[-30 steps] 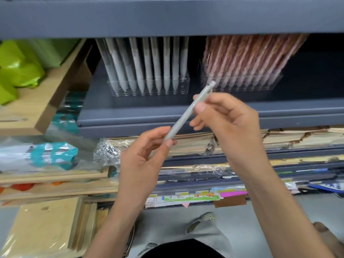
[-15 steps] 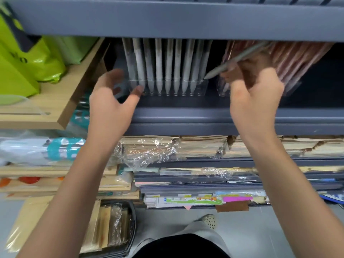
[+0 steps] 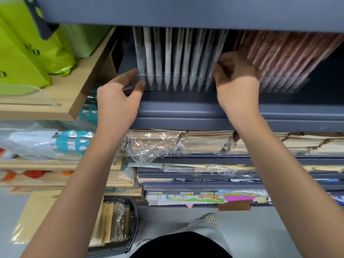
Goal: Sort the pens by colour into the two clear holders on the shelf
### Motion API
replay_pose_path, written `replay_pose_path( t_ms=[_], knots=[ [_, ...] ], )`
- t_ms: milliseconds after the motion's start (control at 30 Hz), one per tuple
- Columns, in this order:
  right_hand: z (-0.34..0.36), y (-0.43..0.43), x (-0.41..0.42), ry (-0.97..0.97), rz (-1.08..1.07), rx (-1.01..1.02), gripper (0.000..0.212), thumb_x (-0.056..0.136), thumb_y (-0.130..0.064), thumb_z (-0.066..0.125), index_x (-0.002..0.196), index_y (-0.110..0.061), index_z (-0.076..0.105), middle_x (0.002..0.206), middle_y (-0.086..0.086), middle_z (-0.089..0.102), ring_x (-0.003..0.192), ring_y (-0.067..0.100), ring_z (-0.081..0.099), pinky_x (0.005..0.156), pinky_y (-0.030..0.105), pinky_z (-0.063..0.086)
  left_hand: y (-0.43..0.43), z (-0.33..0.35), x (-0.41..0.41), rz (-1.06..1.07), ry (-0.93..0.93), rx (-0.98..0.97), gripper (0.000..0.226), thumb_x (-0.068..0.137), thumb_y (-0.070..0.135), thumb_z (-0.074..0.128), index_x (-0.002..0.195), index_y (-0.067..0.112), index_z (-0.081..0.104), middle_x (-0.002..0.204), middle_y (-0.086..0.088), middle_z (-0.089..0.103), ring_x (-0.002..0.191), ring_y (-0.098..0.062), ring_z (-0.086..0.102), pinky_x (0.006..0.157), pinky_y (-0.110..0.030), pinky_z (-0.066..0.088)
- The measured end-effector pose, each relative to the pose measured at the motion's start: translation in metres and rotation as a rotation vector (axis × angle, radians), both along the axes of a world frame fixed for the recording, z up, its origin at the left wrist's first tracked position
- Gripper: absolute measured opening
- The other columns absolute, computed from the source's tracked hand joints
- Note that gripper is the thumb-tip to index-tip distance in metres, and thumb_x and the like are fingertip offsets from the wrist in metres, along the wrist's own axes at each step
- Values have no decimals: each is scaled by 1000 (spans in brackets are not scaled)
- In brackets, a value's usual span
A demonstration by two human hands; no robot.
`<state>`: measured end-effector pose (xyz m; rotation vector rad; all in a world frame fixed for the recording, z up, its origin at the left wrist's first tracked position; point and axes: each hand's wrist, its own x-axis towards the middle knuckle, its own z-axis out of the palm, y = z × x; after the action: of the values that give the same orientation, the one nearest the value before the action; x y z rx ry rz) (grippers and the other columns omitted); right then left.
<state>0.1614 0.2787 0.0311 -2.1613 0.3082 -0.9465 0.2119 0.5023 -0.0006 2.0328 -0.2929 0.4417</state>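
Note:
Two clear holders stand side by side on the grey shelf [image 3: 204, 110]. The left holder [image 3: 176, 85] carries a row of several pale grey pens [image 3: 168, 58], tips down. The right holder [image 3: 284, 87] is packed with pinkish-brown pens [image 3: 279, 53]. My left hand [image 3: 117, 97] pinches the left front corner of the grey-pen holder between thumb and fingers. At that holder's right end, my right hand [image 3: 236, 77] has its fingertips curled round the last grey pen [image 3: 218, 47], which stands in line with the others.
The shelf board above [image 3: 186, 12] hangs low over the pen tops. Green bags [image 3: 28, 53] sit on a wooden shelf [image 3: 55, 101] to the left. Wrapped notebook stacks [image 3: 204, 140] fill the shelves below. A dark basket [image 3: 130, 226] stands on the floor.
My right hand carried the grey pen from mid-air up to the shelf and brought it to the right end of the grey row. My left hand let go of it and reached the holder's left corner.

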Motion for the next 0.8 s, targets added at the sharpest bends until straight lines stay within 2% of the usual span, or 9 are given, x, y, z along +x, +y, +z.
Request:
replay_pose_path(
  t_ms=[100, 233, 333, 400, 467, 600, 800],
  knots=[
    [-3, 0, 0, -17, -14, -25, 18, 93, -20, 57, 102, -8, 67, 88, 3, 70, 82, 24, 66, 80, 38, 51, -1, 0, 0, 7, -2, -4, 38, 92, 35, 66, 126, 17, 70, 108, 13, 70, 104, 2, 65, 89, -1, 41],
    [-9, 1, -1, -67, -15, 29, 19, 93, -18, 58, 103, -7, 68, 86, -1, 67, 77, 14, 62, 74, 20, 47, -1, 0, 4, 4, 21, -58, 35, 90, 38, 67, 120, 21, 72, 107, 10, 73, 98, 5, 66, 87, -6, 46],
    [-13, 3, -2, -92, 4, 42, 20, 93, -18, 59, 105, -4, 67, 94, 6, 71, 82, 19, 65, 80, 31, 53, -2, 3, 13, -16, 42, -162, 27, 86, 36, 71, 107, 18, 73, 97, 6, 74, 87, -3, 69, 85, -24, 56],
    [-15, 4, -3, -112, 1, 17, 21, 92, -19, 62, 104, -3, 67, 95, 9, 71, 83, 23, 66, 81, 37, 54, -3, 6, 19, -36, 31, -226, 20, 83, 35, 73, 98, 22, 68, 92, 6, 72, 87, -12, 69, 88, -38, 57],
    [-18, 3, -2, -119, -10, -5, 21, 92, -19, 62, 103, -3, 68, 94, 10, 71, 82, 25, 66, 79, 40, 54, -5, 6, 23, -50, 20, -250, 16, 81, 37, 74, 91, 28, 65, 91, 4, 71, 88, -17, 68, 87, -44, 56],
    [-23, 2, 0, -90, -8, 3, 21, 93, -20, 59, 103, -3, 67, 92, 12, 69, 79, 30, 65, 73, 47, 54, -4, 1, 26, -31, 23, -273, 10, 81, 33, 75, 85, 35, 66, 88, 1, 72, 83, -22, 67, 82, -51, 56],
    [-25, 2, 2, -80, -24, 11, 25, 94, -23, 58, 107, -2, 65, 92, 13, 69, 79, 32, 66, 75, 48, 53, -4, 1, 28, -12, 25, -285, 7, 81, 35, 75, 86, 34, 70, 87, -3, 75, 82, -30, 70, 81, -52, 57]
  ],
)
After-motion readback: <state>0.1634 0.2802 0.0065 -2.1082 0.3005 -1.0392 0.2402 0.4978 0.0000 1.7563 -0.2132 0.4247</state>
